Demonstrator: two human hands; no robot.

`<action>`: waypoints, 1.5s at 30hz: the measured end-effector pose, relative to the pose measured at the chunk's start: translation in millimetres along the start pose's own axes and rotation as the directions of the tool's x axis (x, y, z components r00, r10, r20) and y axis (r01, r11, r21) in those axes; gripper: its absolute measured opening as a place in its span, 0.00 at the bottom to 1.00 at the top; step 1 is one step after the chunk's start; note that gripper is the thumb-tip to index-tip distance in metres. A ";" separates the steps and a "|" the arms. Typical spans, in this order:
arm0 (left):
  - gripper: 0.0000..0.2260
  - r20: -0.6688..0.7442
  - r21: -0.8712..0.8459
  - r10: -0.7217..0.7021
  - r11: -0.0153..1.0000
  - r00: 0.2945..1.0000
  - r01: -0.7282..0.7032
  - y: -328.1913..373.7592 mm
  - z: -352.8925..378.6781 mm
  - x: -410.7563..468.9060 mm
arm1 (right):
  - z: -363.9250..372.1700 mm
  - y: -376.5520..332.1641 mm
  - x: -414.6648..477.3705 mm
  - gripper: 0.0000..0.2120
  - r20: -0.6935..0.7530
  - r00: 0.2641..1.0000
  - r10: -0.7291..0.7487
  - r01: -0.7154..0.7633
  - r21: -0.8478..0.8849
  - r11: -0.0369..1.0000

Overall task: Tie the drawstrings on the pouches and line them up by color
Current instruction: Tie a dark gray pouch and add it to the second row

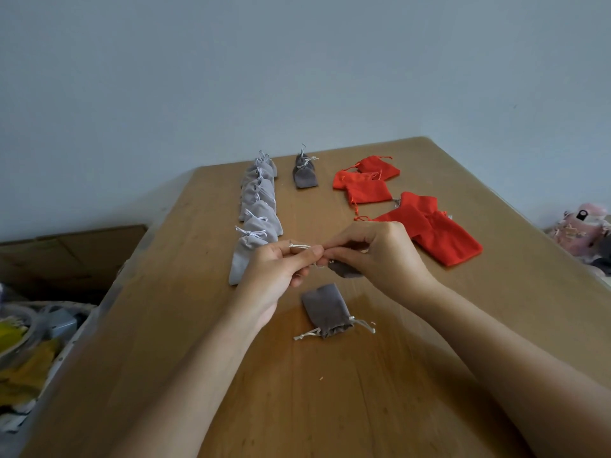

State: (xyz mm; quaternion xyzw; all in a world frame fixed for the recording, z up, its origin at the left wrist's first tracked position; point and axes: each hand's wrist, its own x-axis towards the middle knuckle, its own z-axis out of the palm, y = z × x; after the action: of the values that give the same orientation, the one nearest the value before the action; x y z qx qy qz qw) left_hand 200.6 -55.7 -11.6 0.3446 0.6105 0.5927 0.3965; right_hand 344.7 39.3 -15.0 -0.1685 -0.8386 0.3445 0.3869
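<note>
Above the middle of the wooden table (363, 391), my left hand (277, 276) and my right hand (380, 256) meet, each pinching the white drawstring (301, 246) of a dark grey pouch (344, 269) that hangs under my right fingers and is mostly hidden. Another dark grey pouch (327, 310) lies flat just below the hands, its strings loose. A row of several light grey tied pouches (258, 206) runs back on the left. Tied dark grey pouches (305, 171) sit at the far end. Several red pouches (429, 226) lie scattered at the right.
The table's left edge borders a cardboard box (72, 256) and a cluttered bin with yellow items (23, 352). A pink plush toy (585, 226) sits beyond the right edge. A plain wall stands behind the table.
</note>
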 end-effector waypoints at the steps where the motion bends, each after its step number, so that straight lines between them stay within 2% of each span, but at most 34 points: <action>1: 0.03 -0.003 -0.008 0.000 1.000 1.000 0.000 -0.5 -0.2 0.5 | 0.9 0.5 0.1 0.02 -0.002 1.000 -0.001 0.001 -0.029 1.000; 4: 0.03 -0.018 -0.040 -0.026 0.999 0.999 0.026 -1.3 -1.8 1.9 | 4.3 0.5 0.0 0.01 -0.007 1.000 0.018 -0.018 -0.084 0.996; 7: 0.04 0.038 -0.092 -0.069 0.993 0.997 0.072 0.0 -2.8 2.4 | 4.7 -0.6 0.0 0.00 -0.019 0.999 0.038 -0.039 -0.073 0.997; 10: 0.04 0.109 -0.073 -0.086 0.993 0.990 0.094 0.7 -2.0 1.5 | 3.6 -3.4 -0.3 0.01 -0.003 0.999 0.040 -0.040 -0.052 0.998; 17: 0.03 0.120 -0.148 -0.099 0.982 0.988 0.116 -0.1 -1.1 2.0 | 0.6 -7.1 0.9 0.05 -0.039 0.995 0.088 -0.090 -0.035 0.995; 21: 0.06 0.129 -0.110 -0.080 0.989 0.988 0.094 -0.9 -0.7 1.5 | -0.9 -9.6 2.2 0.11 0.046 0.991 0.125 -0.120 -0.086 0.989; 24: 0.07 0.128 -0.061 -0.040 0.997 0.991 0.048 -2.0 -2.6 1.2 | -6.5 -10.3 2.9 0.06 0.171 0.973 0.155 -0.156 -0.006 0.988; 26: 0.06 0.126 -0.026 -0.018 0.999 0.992 0.021 -1.9 -3.4 1.3 | -9.6 -10.2 2.3 0.05 0.207 0.970 0.126 -0.134 0.023 0.991; 30: 0.06 0.114 0.100 0.018 0.995 0.993 -0.030 -2.7 -2.6 0.5 | -10.1 -6.4 2.2 0.07 0.176 0.979 0.103 -0.111 0.037 0.993; 35: 0.08 0.111 0.195 0.004 0.980 0.994 -0.026 -2.0 -4.0 0.4 | -6.1 -0.7 3.8 0.03 0.132 0.991 -0.009 0.038 -0.221 0.975; 40: 0.11 0.090 0.099 -0.047 0.994 0.995 0.038 0.7 -4.8 0.3 | 2.2 -0.7 2.0 0.06 0.082 0.991 -0.104 0.128 -0.396 0.909; 45: 0.10 0.104 -0.079 -0.141 0.986 0.984 0.150 4.7 -7.7 2.8 | 15.6 -2.3 -1.5 0.10 0.035 0.943 -0.331 0.304 -0.498 0.812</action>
State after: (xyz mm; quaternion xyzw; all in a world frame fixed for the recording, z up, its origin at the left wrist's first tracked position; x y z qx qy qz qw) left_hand 192.2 -56.4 -7.3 0.3104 0.5876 0.5703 0.4829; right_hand 333.7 29.8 -21.4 -0.1290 -0.9043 0.0432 0.4048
